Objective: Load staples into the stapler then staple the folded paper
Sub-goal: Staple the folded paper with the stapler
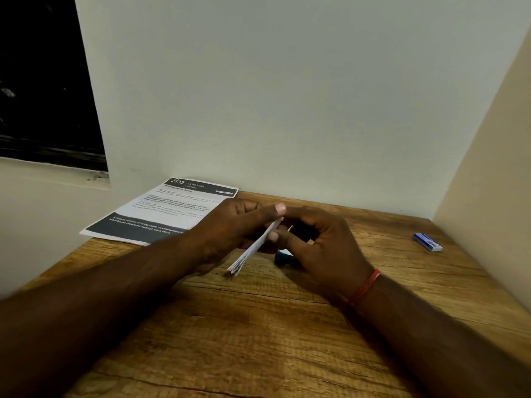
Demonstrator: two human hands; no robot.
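Two bare hands meet over the middle of a brown wooden table (258,343). The left hand (234,225) holds the folded paper (253,249), pinching it near its top between the thumb and the other fingers. The paper is a thin white stack, seen almost edge on. It tilts down toward the person, and its low corner hangs just above the wood. The right hand (326,244) is right beside it, with its fingers curled around the stapler (283,258). The stapler is small and dark with a blue-green end, and most of it is hidden inside the hand, so I cannot tell if it is open or closed. The top of the paper sits right at the dark part of the stapler, between the two hands, but I cannot see if it is inside the stapler's mouth. A red band (365,287) goes around the right wrist. Far off to the right, near the side wall, a little blue staple box (428,242) lies flat on the table, well apart from both hands. At the back left a printed sheet (161,211) lies flat with dark bars at its top and bottom. One corner sticks out past the table edge, and the left hand covers a bit of it.
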